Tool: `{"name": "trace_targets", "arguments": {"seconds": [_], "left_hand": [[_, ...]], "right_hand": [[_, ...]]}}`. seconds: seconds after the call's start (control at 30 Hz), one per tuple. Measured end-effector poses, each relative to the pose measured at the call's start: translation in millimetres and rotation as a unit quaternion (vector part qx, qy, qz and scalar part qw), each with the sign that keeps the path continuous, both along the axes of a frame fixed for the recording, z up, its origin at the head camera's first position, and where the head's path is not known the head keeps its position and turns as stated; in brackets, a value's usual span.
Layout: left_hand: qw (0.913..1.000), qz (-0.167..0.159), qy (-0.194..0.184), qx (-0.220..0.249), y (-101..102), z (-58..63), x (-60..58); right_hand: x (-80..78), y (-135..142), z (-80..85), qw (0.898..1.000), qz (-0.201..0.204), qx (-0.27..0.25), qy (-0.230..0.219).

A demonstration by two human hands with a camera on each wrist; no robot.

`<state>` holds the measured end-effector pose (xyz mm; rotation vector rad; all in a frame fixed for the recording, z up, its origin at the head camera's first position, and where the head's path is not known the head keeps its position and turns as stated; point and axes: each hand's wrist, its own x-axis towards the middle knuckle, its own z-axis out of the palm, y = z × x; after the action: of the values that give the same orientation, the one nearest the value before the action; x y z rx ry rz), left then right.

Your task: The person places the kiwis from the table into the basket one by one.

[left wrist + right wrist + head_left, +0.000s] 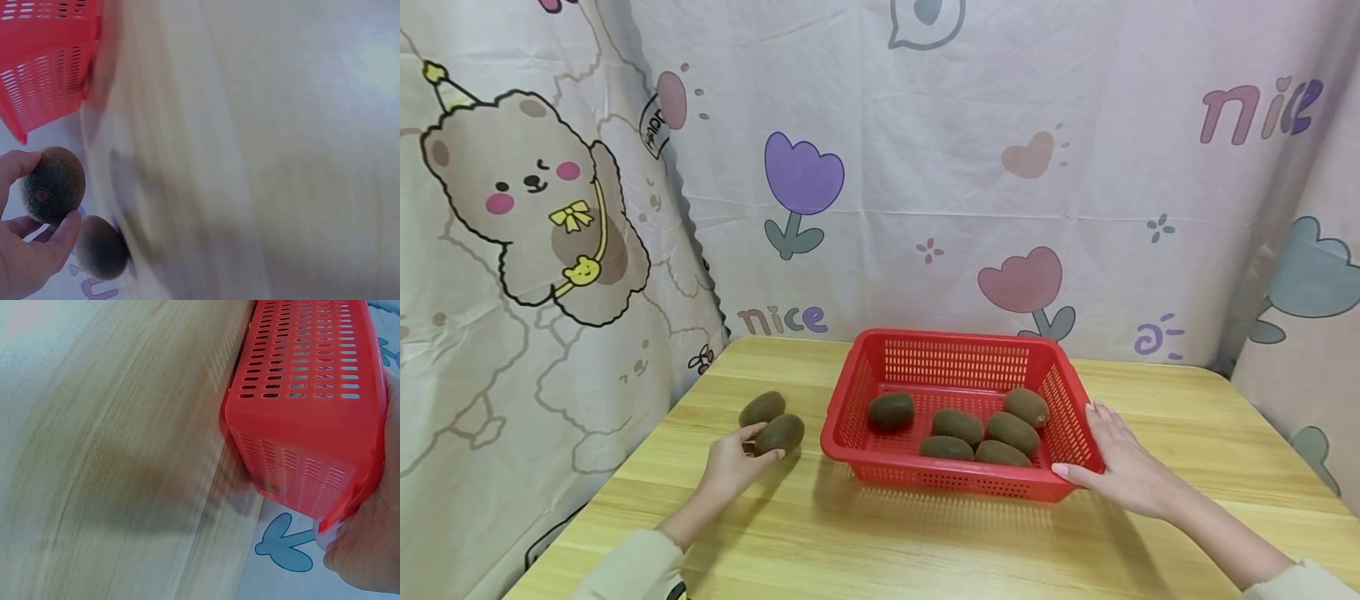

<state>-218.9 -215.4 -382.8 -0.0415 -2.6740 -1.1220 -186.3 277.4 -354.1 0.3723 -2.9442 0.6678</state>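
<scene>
My left hand [735, 463] pinches a brown kiwi [779, 436] between thumb and fingers, left of the red plastic basket [955, 477]. A second kiwi [763, 407] lies on the table just behind it. In the left wrist view the held kiwi [55, 186] shows its end, and the other kiwi [102, 247] appears beside the fingers. At the basket's front right corner my right hand [1123, 471] holds the rim, thumb along the front edge and fingers along the right side. The basket [306, 419] partly hides this grip in the right wrist view.
Inside the basket, a kiwi [891, 412] sits alone at the left, and several more kiwis [1012, 433] are grouped toward the right. Wooden tabletop [880, 558] extends around the basket. A printed curtain [880, 167] hangs behind the table and along its left side.
</scene>
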Motion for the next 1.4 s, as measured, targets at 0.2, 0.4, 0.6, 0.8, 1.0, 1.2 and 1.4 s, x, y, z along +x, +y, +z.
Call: {"name": "trace_targets", "arguments": {"seconds": [0.2,0.4,0.6,0.8,1.0,1.2,1.4], "left_hand": [[0.9998,0.005,0.015,0.012,6,12.3,-0.4],[0.9989,0.001,0.044,0.014,16,24.6,-3.4],[0.9974,-0.010,0.058,0.042,27,37.5,-4.4],[0.9943,-0.037,0.056,0.084,42,46.4,-4.0],[0.9902,-0.067,0.054,0.110,59,48.7,-7.1],[0.9845,-0.117,0.076,0.107,79,43.7,-14.3],[0.9856,-0.148,0.080,0.018,97,45.4,-21.4]], "right_hand": [[0.3,-1,1.3,1.000,0.001,-0.003,-0.002],[0.9,-1,-0.5,1.000,0.000,-0.003,0.000],[1.5,-2,-2.0,1.000,0.001,-0.004,0.005],[1.1,-2,-2.0,1.000,0.002,0.001,0.008],[0.0,-2,-0.2,1.000,0.003,0.000,0.003],[-1.1,-2,1.0,1.000,0.003,0.001,0.000],[0.2,-1,0.9,1.000,-0.001,0.004,-0.001]]}}
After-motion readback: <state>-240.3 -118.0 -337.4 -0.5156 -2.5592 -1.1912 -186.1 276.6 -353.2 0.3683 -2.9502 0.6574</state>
